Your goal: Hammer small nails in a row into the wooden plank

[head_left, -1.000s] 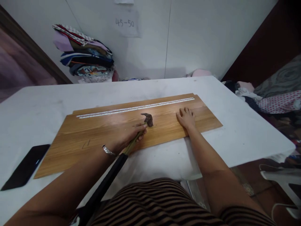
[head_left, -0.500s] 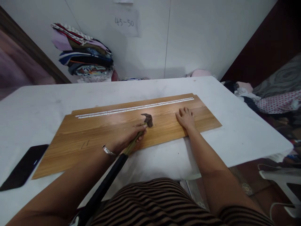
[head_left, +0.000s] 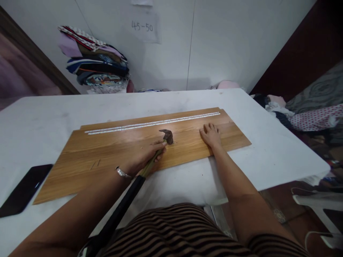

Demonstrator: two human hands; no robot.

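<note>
A long wooden board (head_left: 107, 157) lies across the white table (head_left: 166, 100), with a thin silvery strip (head_left: 152, 123) running along its far edge. My left hand (head_left: 143, 155) is closed round the handle of a hammer (head_left: 167, 135), close behind its dark head, which rests on the board's middle. The handle's black grip end trails back toward my lap. My right hand (head_left: 210, 135) lies flat on the board's right part, fingers spread, holding nothing. A silver bracelet sits on my left wrist.
A black phone (head_left: 23, 191) lies on the table at the near left. Folded fabrics (head_left: 95, 66) are stacked against the back wall. More cloth is piled at the right (head_left: 316, 116), and a white plastic chair (head_left: 318, 203) stands beyond the table's right corner.
</note>
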